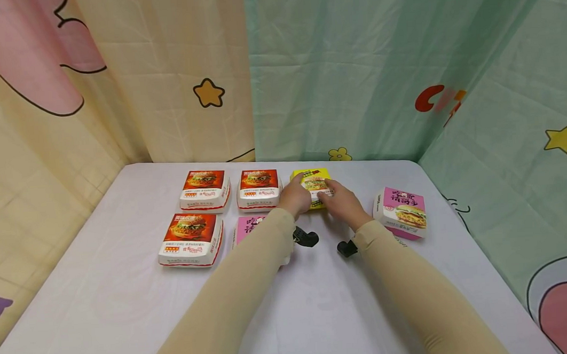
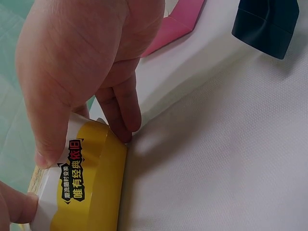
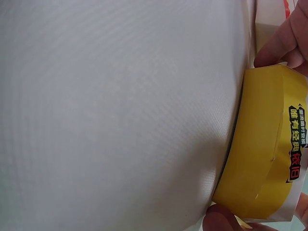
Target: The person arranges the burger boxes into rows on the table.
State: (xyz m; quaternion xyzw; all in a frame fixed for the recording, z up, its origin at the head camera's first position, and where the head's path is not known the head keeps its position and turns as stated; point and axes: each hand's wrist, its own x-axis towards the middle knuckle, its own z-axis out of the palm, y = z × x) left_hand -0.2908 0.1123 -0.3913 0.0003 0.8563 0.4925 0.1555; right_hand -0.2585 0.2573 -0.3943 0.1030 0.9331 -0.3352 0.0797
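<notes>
Yellow burger box [image 1: 314, 185], glossy cardboard with rounded corners, sits at the right end of the back row on the counter [image 1: 102, 293], held from both sides. The left hand [image 1: 295, 196] has its grip curled round the box's left edge, thumb on the lid and fingers [image 2: 120, 108] down the side wall. The right hand [image 1: 341, 203] pinches the opposite edge. Around it lie three red-lidded boxes [image 1: 206, 189], square and white-walled, and two pink ones [image 1: 401, 211]. A smooth white cloth covers the counter; printed fabric curtains [image 1: 355, 71] hang behind.
</notes>
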